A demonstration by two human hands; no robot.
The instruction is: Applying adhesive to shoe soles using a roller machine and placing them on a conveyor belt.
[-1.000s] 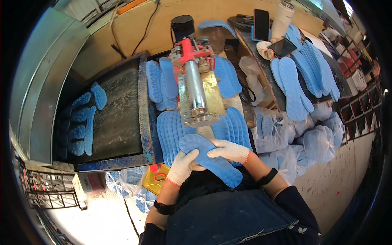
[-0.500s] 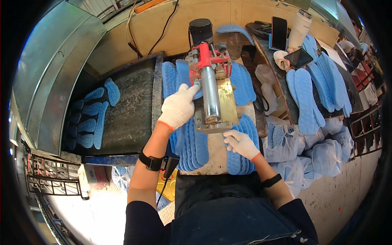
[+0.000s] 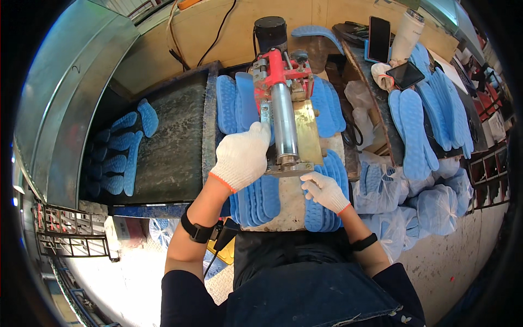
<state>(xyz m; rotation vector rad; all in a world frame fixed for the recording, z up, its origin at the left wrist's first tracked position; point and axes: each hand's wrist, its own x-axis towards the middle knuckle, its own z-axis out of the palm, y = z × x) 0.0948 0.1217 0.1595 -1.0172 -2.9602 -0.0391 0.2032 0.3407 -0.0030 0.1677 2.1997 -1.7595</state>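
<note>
My left hand (image 3: 242,155), in a white knit glove with an orange cuff, is at the left side of a red machine (image 3: 277,71) with a shiny metal roller (image 3: 284,120). Its fingers are bent in toward the roller, and their tips are partly hidden. A sliver of blue shows between them and the roller; what they grip I cannot make out. My right hand (image 3: 327,193), gloved alike, hovers with curled fingers by the machine's near right corner, above a fanned stack of blue insoles (image 3: 321,218). Nothing shows in it. More blue insoles (image 3: 256,199) lie fanned below my left hand.
Left is a dark belt (image 3: 174,131) with several insoles (image 3: 131,163) under a metal hood (image 3: 71,98). On the right-hand table are insoles (image 3: 411,125), a phone (image 3: 378,39), another dark-screened device (image 3: 406,75) and a white bottle (image 3: 407,35). Plastic bags of insoles (image 3: 436,210) are piled below.
My left hand has come back toward me along the roller, its fingers more bent. The right hand stays by the machine's corner. The whole view has shifted slightly.
</note>
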